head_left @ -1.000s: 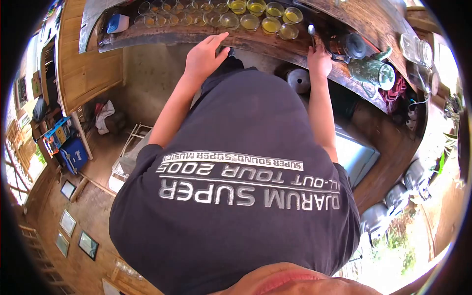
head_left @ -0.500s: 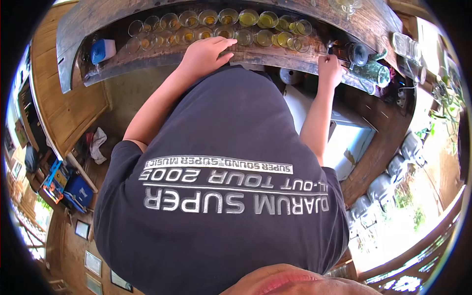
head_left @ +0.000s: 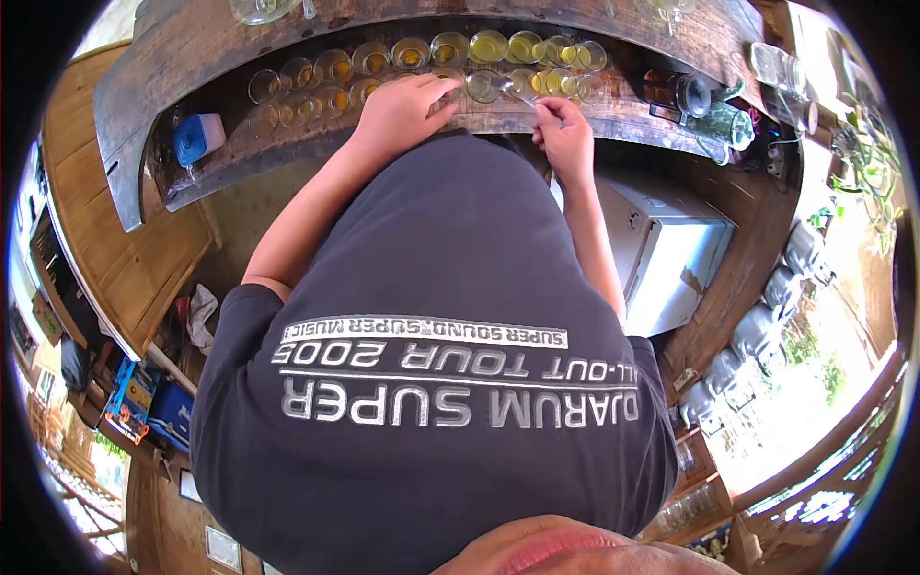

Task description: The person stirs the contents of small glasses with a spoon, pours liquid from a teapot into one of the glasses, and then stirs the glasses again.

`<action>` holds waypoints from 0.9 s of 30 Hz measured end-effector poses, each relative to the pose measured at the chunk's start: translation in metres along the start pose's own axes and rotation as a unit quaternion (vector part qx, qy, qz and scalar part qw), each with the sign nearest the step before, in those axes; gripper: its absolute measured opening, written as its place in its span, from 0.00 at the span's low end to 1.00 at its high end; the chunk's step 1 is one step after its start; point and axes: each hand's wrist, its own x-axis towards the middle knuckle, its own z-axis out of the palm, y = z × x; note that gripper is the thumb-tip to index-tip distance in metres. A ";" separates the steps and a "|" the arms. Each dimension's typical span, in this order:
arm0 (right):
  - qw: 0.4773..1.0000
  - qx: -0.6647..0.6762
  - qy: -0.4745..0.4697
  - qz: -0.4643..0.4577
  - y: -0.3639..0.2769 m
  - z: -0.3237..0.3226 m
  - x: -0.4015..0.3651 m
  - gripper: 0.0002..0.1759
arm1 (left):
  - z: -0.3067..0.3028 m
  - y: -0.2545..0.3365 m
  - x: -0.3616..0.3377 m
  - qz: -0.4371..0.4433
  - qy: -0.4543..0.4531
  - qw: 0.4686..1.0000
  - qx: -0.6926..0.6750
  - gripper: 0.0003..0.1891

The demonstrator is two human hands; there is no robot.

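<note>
My right hand (head_left: pixel 565 137) pinches the handle of a metal spoon (head_left: pixel 518 94), whose bowl is over the front row of glasses, beside a glass with pale yellow-green contents (head_left: pixel 482 86). My left hand (head_left: pixel 410 112) is near the counter's front edge, in front of the glasses, fingers stretched and thumb apart, with nothing visible in it; it partly hides some front glasses. Two rows of small glasses line the dark wooden counter (head_left: pixel 316 134). Those on the left, such as one glass (head_left: pixel 333 66), have orange-yellow contents; those on the right, like another glass (head_left: pixel 488 46), look yellow-green.
A blue-lidded container (head_left: pixel 197 138) is at the counter's left end. On the right are a dark jar (head_left: pixel 692 96), a green-tinted glass jug (head_left: pixel 731 126) and a clear jar (head_left: pixel 774 67). A white box-like unit (head_left: pixel 676 264) stands below the counter.
My right hand has moved left from the counter's right part to the middle glasses, with the spoon now visible in it. My left hand stays nearly in place. The view has shifted slightly.
</note>
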 end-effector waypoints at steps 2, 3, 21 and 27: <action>0.996 -0.087 -0.009 -0.003 -0.006 0.009 0.004 0.11 | 0.000 -0.004 0.000 0.015 0.012 1.000 0.006 0.20; 0.994 -0.111 -0.013 0.007 -0.009 0.012 0.005 0.11 | 0.000 -0.006 0.000 0.018 0.013 1.000 0.007 0.20; 0.855 -0.327 -0.023 -0.401 0.014 0.056 0.047 0.05 | 0.029 -0.015 0.041 0.136 -0.010 0.990 0.042 0.33; 0.849 -0.349 -0.013 -0.395 0.013 0.052 0.049 0.06 | 0.032 -0.015 0.045 0.125 -0.024 0.991 0.047 0.31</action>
